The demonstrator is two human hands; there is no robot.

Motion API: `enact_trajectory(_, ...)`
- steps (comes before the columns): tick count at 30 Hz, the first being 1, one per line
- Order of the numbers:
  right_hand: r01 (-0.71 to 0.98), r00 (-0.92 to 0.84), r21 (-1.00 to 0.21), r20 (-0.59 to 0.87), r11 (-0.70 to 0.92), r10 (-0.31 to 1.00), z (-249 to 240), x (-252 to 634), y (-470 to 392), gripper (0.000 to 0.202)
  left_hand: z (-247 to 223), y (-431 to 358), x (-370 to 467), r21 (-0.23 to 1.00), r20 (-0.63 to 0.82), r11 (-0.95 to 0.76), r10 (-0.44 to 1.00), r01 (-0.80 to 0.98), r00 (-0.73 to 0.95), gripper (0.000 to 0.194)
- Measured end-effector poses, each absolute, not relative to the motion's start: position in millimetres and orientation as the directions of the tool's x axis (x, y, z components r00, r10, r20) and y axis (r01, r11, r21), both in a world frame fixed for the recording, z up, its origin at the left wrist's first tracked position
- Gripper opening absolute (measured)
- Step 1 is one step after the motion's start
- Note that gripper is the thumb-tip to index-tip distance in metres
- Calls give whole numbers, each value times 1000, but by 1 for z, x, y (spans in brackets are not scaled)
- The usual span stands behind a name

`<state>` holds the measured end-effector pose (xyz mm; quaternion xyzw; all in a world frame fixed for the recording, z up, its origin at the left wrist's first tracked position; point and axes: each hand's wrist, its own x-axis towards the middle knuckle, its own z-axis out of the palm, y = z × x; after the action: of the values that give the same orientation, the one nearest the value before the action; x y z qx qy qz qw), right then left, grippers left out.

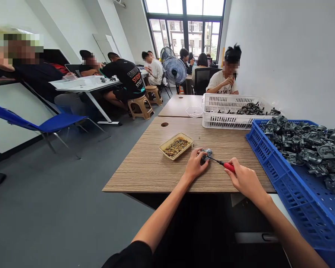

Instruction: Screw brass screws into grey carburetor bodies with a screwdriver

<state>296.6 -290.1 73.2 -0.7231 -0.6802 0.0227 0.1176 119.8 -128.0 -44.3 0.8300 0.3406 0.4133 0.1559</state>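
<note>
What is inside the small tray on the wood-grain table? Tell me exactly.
A heap of small, thin, mostly brass-coloured pieces fills the small tray. Only the top layer shows; whatever lies beneath, including the tray's floor, is covered.

Passing room on the near tabletop left of the hands, tray beyond, blue crate rightward, white crate ahead.

"STUDIO" on a black shirt
The word runs down the back in three rows, the middle one orange, well ahead and to the left of the left hand. Ahead of the right hand, a white shirt bears dark letters, partly hidden and unreadable.
</note>
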Motion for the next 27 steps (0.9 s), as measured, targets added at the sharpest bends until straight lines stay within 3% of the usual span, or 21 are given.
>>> enact_trajectory(12,974,38,-225,192,6,981,69,298,-291,13,-44,-129,120,543,582,-719,695,434,422,24)
enact_trajectory(19,985,84,-165,157,-58,984,71,297,-289,21,-44,-129,120,545,582,-717,696,434,419,24)
enact_trajectory(27,973,39,-233,184,5,982,69,298,-290,15,-44,-129,120,542,584,-719,694,435,421,25)
